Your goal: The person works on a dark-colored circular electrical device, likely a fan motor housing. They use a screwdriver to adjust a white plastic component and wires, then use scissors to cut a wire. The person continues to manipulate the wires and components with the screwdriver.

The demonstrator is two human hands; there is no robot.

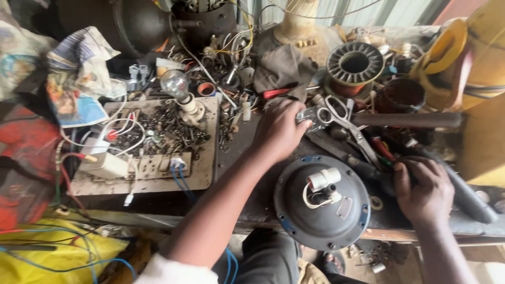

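The left hand (278,130) is seen palm down near the middle of a cluttered workbench (247,173), its fingers curled over a small clear object (310,117) just beside a pair of scissors (344,122); whether the object is pinched cannot be told. The right hand (425,190) is closed around a dark tool handle (407,171) near the bench's front edge. Between the 2 hands, at the front edge, a round dark motor housing (322,202) is set, with a white connector and wires at its centre. A tray (202,176) of screws and a bare light bulb (176,85) lie toward the left end. A copper-wound coil (355,66) stands near the back edge, with a long dark bar (407,120) lying behind the right hand. Corrugated metal sheeting is seen beyond.
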